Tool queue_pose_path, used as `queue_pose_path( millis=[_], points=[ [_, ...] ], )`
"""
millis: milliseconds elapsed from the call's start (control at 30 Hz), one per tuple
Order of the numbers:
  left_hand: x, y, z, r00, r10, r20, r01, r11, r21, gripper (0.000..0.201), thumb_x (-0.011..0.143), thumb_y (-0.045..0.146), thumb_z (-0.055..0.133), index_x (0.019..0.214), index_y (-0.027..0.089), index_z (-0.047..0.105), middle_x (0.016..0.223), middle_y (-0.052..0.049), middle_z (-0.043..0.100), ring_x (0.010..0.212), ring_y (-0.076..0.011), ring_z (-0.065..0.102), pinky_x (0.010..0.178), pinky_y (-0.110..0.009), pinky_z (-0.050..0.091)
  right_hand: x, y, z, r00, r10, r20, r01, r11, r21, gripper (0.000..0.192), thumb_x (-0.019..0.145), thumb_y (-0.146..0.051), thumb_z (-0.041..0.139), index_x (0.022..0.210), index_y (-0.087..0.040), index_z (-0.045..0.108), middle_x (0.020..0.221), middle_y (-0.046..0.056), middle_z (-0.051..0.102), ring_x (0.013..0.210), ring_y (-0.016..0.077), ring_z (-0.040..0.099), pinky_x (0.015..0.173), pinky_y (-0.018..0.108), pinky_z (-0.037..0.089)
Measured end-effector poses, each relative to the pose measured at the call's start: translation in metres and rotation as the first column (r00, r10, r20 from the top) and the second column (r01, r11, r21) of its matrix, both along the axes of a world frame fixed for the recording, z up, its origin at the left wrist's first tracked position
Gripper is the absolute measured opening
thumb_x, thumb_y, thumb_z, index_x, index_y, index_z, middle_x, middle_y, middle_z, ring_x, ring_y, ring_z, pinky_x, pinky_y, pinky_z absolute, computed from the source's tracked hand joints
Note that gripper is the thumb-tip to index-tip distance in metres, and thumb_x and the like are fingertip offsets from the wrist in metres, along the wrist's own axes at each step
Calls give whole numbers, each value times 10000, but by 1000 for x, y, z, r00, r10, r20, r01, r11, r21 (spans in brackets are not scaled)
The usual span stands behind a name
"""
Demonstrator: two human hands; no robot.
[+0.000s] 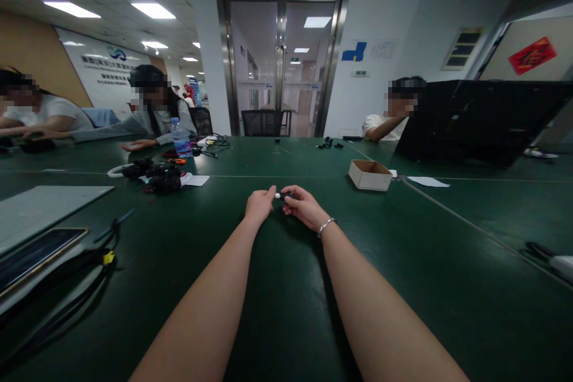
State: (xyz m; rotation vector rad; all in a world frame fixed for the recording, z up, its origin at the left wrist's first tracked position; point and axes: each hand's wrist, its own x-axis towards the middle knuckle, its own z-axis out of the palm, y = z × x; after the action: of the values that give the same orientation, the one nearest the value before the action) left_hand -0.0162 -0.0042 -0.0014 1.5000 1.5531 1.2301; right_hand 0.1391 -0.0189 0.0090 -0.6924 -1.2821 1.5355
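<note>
Over the middle of the green table, my right hand [305, 206] pinches a small black piece with a silvery metal end [280, 196]. Its exact kind is too small to make out; it looks like a plug or connector. My left hand [259, 205] is closed at the silvery end, its thumb against it and the other fingers curled and partly hidden. Both hands are close together, with the piece bridging them. A silver bracelet [326, 227] circles my right wrist.
An open cardboard box [369, 175] stands right of my hands. Small black pieces [329, 143] lie farther back. To the left are bundled black cables [156, 176], a water bottle [181, 138], a phone [40, 253] and looped cable [96, 259]. A large black panel [478, 122] rises at right; other people sit around.
</note>
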Motion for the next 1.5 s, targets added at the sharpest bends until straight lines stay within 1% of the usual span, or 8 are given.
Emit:
queue_pose_path(
  millis=[200,400,533,667,800,1133,1367,1500],
  points=[
    [0,1,0,999,-30,41,32,999,-43,462,783,567,474,540,180,538,465,-13,525,413,-123,463,442,-240,319,0,-1,0,1000,0,0,0,1000,3,228,702,-142,708,900,-190,606,781,-10,555,556,94,567,513,218,485],
    [3,-8,6,976,-114,184,123,992,-36,360,768,496,567,672,149,555,605,-31,579,501,-111,513,446,-209,389,0,3,-4,998,-45,-46,43,998,-36,231,691,-142,719,888,-180,603,753,-9,567,544,96,572,495,205,469],
    [0,-13,8,947,-179,266,181,983,18,302,715,431,654,755,145,565,713,-41,598,627,-123,547,477,-195,419,0,5,-3,996,-78,-39,73,992,-105,176,712,-142,715,856,-160,616,712,11,592,532,97,562,488,199,464],
    [-3,-16,9,902,-276,330,257,961,101,351,622,389,744,818,150,579,809,-44,606,719,-135,562,533,-201,441,-1,4,0,995,-102,-25,96,982,-164,67,784,-146,652,842,-137,619,615,23,592,486,89,527,459,180,443],
    [-5,-17,10,876,-315,365,295,949,110,379,567,322,788,829,146,577,821,-40,616,726,-125,565,590,-208,444,-1,3,1,993,-114,-9,111,979,-172,54,814,-169,630,835,-120,623,567,26,578,452,86,504,432,172,424],
    [-5,-14,7,897,-272,348,267,962,62,430,545,434,791,770,116,610,772,-69,632,690,-142,576,583,-247,457,1,1,3,997,-80,-22,75,979,-189,107,783,-204,678,811,-109,638,555,19,561,436,72,469,415,165,384],
    [-5,-13,9,949,-227,220,230,973,13,408,621,501,721,656,118,583,620,-27,589,503,-91,501,512,-231,408,2,3,-1,998,-50,-34,44,985,-165,163,727,-216,733,820,-107,656,563,16,562,458,69,464,426,161,381],
    [-4,-14,11,961,-216,175,219,976,6,399,651,506,688,639,125,568,588,-11,564,474,-86,476,483,-223,389,2,4,-2,998,-57,-36,51,986,-157,191,705,-227,751,824,-109,659,566,19,567,463,74,469,431,169,384]
  ],
)
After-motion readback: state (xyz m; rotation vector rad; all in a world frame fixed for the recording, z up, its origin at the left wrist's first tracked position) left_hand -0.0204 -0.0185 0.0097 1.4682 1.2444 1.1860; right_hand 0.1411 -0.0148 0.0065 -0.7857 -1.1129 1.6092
